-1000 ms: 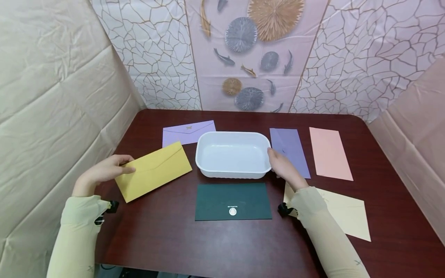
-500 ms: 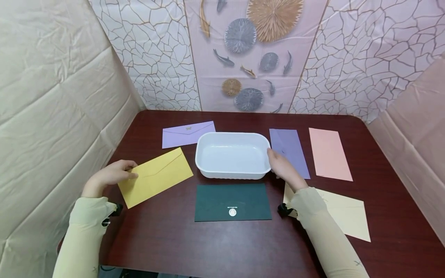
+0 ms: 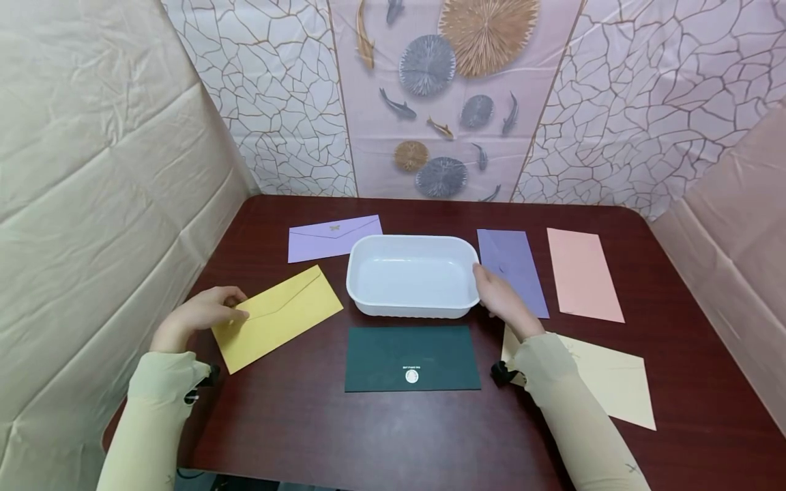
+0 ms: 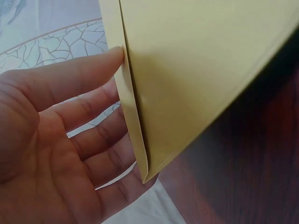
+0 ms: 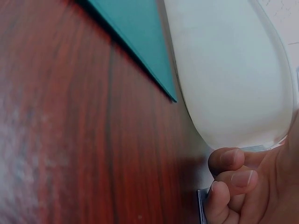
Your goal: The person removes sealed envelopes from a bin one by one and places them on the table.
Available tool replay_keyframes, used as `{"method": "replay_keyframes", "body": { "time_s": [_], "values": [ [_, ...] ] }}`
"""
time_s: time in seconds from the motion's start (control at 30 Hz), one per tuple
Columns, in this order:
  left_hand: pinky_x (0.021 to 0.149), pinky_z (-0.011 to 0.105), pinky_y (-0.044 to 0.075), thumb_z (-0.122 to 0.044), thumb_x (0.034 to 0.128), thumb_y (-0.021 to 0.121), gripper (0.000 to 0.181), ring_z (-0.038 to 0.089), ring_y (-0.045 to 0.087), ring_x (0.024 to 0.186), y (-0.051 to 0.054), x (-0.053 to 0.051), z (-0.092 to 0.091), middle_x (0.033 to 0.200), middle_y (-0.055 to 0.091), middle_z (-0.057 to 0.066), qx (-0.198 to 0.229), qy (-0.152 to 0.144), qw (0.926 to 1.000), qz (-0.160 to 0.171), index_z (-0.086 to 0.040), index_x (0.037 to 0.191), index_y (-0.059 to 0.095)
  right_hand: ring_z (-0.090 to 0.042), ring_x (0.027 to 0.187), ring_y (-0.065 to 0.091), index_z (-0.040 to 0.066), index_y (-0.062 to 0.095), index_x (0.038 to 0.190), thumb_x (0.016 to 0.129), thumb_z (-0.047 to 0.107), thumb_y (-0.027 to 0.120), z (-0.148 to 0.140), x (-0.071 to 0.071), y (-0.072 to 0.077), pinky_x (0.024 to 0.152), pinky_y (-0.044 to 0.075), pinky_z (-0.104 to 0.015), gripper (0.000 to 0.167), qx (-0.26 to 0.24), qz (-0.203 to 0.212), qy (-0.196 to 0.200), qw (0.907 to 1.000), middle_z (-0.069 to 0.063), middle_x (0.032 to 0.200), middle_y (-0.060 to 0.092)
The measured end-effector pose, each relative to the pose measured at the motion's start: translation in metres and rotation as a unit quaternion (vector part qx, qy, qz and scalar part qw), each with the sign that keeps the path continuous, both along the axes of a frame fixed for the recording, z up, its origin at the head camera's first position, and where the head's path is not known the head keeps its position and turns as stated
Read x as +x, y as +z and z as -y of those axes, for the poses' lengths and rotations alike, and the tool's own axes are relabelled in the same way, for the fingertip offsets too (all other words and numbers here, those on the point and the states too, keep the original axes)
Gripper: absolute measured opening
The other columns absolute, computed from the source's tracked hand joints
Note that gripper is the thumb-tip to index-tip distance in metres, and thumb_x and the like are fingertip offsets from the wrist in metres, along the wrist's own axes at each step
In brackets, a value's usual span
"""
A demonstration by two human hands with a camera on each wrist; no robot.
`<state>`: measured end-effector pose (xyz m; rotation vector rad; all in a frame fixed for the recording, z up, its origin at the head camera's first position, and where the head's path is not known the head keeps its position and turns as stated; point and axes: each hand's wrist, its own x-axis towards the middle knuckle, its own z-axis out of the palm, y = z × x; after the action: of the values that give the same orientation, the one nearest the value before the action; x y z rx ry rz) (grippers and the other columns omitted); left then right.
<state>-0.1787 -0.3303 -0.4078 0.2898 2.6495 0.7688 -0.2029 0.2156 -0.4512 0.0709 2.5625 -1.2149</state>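
My left hand (image 3: pixel 205 315) pinches the left end of a yellow envelope (image 3: pixel 279 317). In the left wrist view the thumb presses on its face, while the other fingers (image 4: pixel 100 135) go behind its edge. The envelope lies at a slant left of a white rectangular tray (image 3: pixel 413 273), which stands in the middle of the table. At the tray's right end my right hand (image 3: pixel 505 300) grips the rim. The right wrist view shows curled fingertips (image 5: pixel 232 158) against the tray's end wall (image 5: pixel 229 93); the thumb is out of sight there.
A dark green envelope (image 3: pixel 413 351) lies in front of the tray. Behind it on the left is a lilac envelope (image 3: pixel 331 239). To the right lie a violet envelope (image 3: pixel 512 266), a pink envelope (image 3: pixel 585 276) and a cream envelope (image 3: pixel 614 378), partly under the right forearm.
My left hand has come slightly right and nearer the table's front, with the yellow envelope lowered in its grip. The right hand and the tray have stayed in place.
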Motion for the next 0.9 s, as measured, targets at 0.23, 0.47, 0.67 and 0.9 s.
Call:
{"method": "replay_keyframes", "body": {
  "time_s": [0.23,0.47,0.67,0.9],
  "values": [
    [0.075,0.036,0.045,-0.025,0.0903,0.073,0.041,0.022,0.058,0.088,-0.0041,0.0023,-0.0036,0.098,0.065,0.012,-0.011,0.018,0.9998,0.000,0.006,0.115,0.062,-0.027,0.071,0.049,0.005,0.052,0.116,0.101,0.067,0.011,-0.0002,-0.0002,-0.0004,0.060,0.046,-0.037,0.075,0.003,-0.001,-0.003,1.0000,-0.014,0.083,0.052],
    [0.078,0.040,0.046,-0.028,0.0899,0.074,0.044,0.029,0.058,0.094,-0.0071,0.0037,-0.0054,0.104,0.063,0.016,-0.022,0.032,0.9992,0.007,0.005,0.115,0.062,-0.027,0.068,0.049,0.006,0.052,0.112,0.101,0.067,0.010,0.0002,-0.0002,-0.0003,0.059,0.045,-0.036,0.074,0.003,-0.006,-0.005,1.0000,-0.013,0.082,0.052],
    [0.080,0.042,0.046,-0.029,0.0903,0.073,0.044,0.031,0.059,0.097,-0.0084,0.0037,-0.0070,0.107,0.064,0.017,-0.028,0.032,0.9991,0.000,0.005,0.116,0.061,-0.026,0.067,0.048,0.005,0.051,0.110,0.101,0.066,0.010,-0.0005,0.0005,0.0004,0.058,0.045,-0.036,0.074,0.008,-0.015,-0.006,0.9998,-0.013,0.080,0.051],
    [0.075,0.038,0.045,-0.026,0.0895,0.074,0.039,0.026,0.058,0.089,-0.0100,0.0078,-0.0082,0.099,0.063,0.012,-0.022,0.036,0.9991,-0.009,0.004,0.110,0.062,-0.027,0.071,0.048,0.007,0.051,0.119,0.100,0.068,0.012,-0.0008,0.0023,0.0017,0.062,0.045,-0.037,0.075,-0.009,-0.012,-0.001,0.9999,-0.013,0.083,0.051]
  ]
}}
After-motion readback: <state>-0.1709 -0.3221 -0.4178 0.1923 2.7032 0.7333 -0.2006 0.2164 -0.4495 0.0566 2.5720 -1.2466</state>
